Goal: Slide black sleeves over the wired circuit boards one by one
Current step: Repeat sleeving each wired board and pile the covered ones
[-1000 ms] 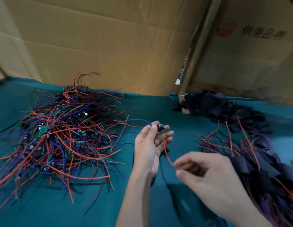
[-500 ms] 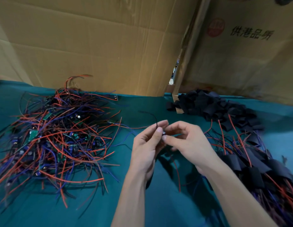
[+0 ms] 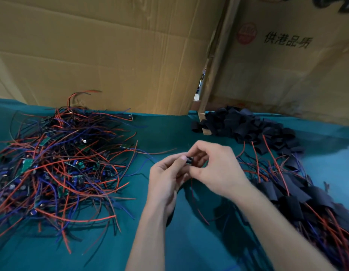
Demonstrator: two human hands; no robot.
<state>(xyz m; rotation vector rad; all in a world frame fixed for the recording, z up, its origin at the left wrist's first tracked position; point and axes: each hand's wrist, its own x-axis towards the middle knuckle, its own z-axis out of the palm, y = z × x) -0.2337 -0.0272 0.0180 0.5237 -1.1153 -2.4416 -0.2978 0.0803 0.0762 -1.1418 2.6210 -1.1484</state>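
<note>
Over the middle of the teal table my left hand (image 3: 166,176) and my right hand (image 3: 214,169) meet, fingers curled around one small wired circuit board (image 3: 189,160); only its dark tip shows between the fingertips. Its red wire (image 3: 197,208) hangs down below the hands. Whether a sleeve is on it I cannot tell. A big tangle of unsleeved boards with red, blue and black wires (image 3: 58,167) lies at the left. A heap of loose black sleeves (image 3: 245,126) sits at the back right.
Sleeved boards with their wires (image 3: 298,194) are piled at the right, reaching toward the near edge. Cardboard sheets (image 3: 111,55) stand as a wall along the back of the teal table (image 3: 169,249), with a narrow gap (image 3: 201,83) between two of them.
My right hand came up from the lower right to meet the left hand at the board. Both hands now close tighter around it, and the red wire hangs beneath.
</note>
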